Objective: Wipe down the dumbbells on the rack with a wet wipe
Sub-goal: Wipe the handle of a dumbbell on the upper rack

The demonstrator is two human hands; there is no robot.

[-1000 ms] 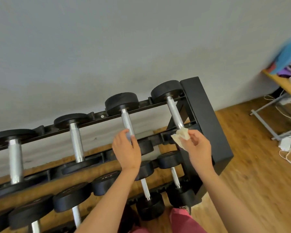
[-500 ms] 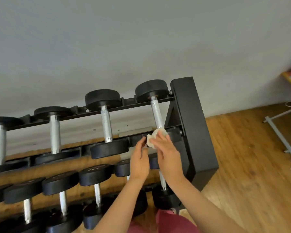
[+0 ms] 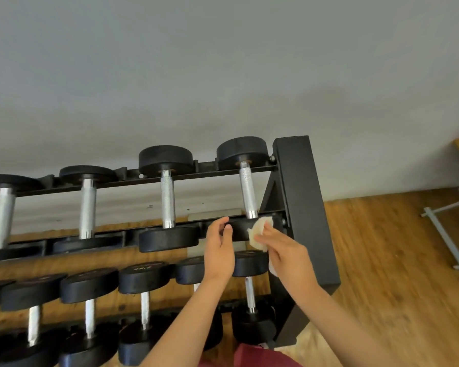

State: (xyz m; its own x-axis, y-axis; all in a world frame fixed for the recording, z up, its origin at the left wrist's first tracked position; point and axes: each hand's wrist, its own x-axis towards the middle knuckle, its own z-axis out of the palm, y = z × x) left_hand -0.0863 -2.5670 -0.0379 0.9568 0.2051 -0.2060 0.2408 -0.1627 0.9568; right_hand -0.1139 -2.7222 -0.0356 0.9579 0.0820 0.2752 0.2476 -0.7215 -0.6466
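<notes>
Far-left dumbbells (image 3: 0, 215): top tier, chrome handles bare, nothing on them; I saw no hand near.

Middle dumbbell (image 3: 167, 200): top tier, second from the right end. A second before, the left hand had been up at its handle; by this frame it had let go, and the handle stood clear.

Left hand (image 3: 220, 250): unclenched, fingers curled loosely, gripping nothing. It had crossed right and sat just beside the near head of the end dumbbell, thumb tip near or brushing the black rubber; I could not tell which.

End dumbbell (image 3: 248, 192): last on the top tier, against the rack's right upright. Handle exposed again; the wipe had slid off it toward me onto the near head (image 3: 240, 229).

Wet wipe (image 3: 259, 233): bunched and white, pressed on the near head, with a tail trailing under the palm.

Right hand (image 3: 286, 252): closed over the wipe, fingers pinning it to the head.

Rack upright (image 3: 302, 207): black, just right of the wiping hand, not touched.

My read: handle pass on the end dumbbell looked finished, head wipe under way. The far head, the rest of the row and the lower tiers likely remained.
</notes>
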